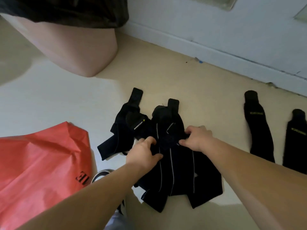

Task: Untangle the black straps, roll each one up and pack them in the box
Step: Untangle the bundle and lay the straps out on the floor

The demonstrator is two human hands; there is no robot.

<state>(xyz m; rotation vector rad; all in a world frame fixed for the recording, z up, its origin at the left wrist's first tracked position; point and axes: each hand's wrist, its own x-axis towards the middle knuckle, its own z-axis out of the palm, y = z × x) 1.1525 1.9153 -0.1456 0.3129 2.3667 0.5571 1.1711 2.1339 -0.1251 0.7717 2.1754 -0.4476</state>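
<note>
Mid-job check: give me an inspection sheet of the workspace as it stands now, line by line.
Surface: pale floor; the straps lie directly on it.
Job's things: tangled strap pile at centre; first flat strap and second flat strap laid apart to its right; no box in view.
Clutter: red bag at left; pink bin with black liner at upper left.
Grippers: left hand and right hand both grip the pile's upper part.
Cables: nothing seen.
Surroundings: white wall with skirting at the far side; what looks like a shoe by the left forearm.
</note>
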